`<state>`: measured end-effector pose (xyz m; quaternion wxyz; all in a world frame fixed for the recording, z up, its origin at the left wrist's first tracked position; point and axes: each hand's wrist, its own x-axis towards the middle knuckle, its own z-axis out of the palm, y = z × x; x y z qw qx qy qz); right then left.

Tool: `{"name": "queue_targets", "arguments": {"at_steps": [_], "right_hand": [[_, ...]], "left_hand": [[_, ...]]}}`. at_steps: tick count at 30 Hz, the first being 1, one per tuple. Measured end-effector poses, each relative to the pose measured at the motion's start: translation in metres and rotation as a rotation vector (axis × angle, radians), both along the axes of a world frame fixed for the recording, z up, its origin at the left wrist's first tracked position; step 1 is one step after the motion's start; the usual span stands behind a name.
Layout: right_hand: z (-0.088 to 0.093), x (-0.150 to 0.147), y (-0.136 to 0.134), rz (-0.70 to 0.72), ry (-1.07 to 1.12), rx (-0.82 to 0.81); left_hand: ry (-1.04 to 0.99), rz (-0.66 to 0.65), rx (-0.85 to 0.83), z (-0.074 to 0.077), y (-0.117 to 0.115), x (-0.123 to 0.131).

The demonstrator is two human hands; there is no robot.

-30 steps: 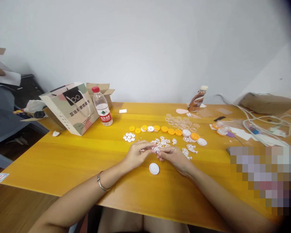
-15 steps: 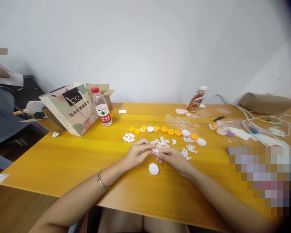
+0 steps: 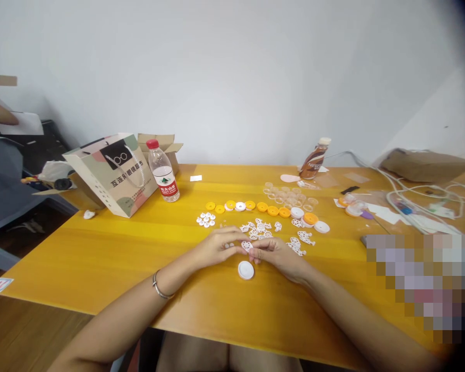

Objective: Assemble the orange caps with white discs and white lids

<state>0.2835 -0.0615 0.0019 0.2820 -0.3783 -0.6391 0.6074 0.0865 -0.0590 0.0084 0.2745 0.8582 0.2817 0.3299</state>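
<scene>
Between the fingertips of my left hand (image 3: pixel 221 247) and my right hand (image 3: pixel 272 252) is a small white openwork plastic piece (image 3: pixel 247 246). Both hands pinch it just above the table, and the fingers cover its edges. Below it lies a round white cap-like disc (image 3: pixel 245 270). Similar white openwork pieces (image 3: pixel 260 226) are heaped just beyond the hands, with a few more pieces (image 3: pixel 306 237) to the right. Several small white round parts (image 3: pixel 206 220) sit in a cluster to the left. Behind them runs a row of orange rings (image 3: pixel 273 210) and white discs (image 3: pixel 321 227).
Clear plastic cups (image 3: pixel 290 196) stand behind the row. A water bottle (image 3: pixel 165 175), a paper bag (image 3: pixel 116 175) and a cardboard box (image 3: pixel 168 150) occupy the left. A brown drink bottle (image 3: pixel 313 159), white cables (image 3: pixel 401 201) and a brown package (image 3: pixel 426 164) are at the right.
The openwork piece has been turned so that more of its face shows. My left wrist and bracelet have shifted slightly left. The parts on the table have stayed in place.
</scene>
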Motion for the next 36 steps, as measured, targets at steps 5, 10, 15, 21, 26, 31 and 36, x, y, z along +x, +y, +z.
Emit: {"name": "queue_targets", "arguments": {"at_steps": [5,10,15,21,26,31,36], "right_hand": [[0.0,0.001,0.001,0.031,-0.011,-0.029],[-0.001,0.004,0.003,0.048,-0.004,-0.027],[-0.002,0.004,0.003,0.046,0.001,-0.014],[-0.001,0.001,0.001,0.015,0.02,0.0],[-0.003,0.003,0.007,-0.166,0.078,0.069],[-0.008,0.002,0.012,-0.274,0.162,0.004],[-0.009,-0.003,0.011,-0.342,0.271,-0.085]], "left_hand": [[0.069,-0.068,0.043,0.003,-0.001,-0.002],[0.116,-0.083,0.058,0.008,0.0,-0.005],[0.151,-0.066,0.128,0.005,0.001,-0.005],[0.194,-0.051,0.195,0.004,-0.001,-0.004],[0.156,0.13,0.187,-0.003,0.007,-0.005],[0.311,0.219,0.223,-0.016,0.017,0.001],[0.438,0.219,0.275,-0.021,0.018,0.009]]}}
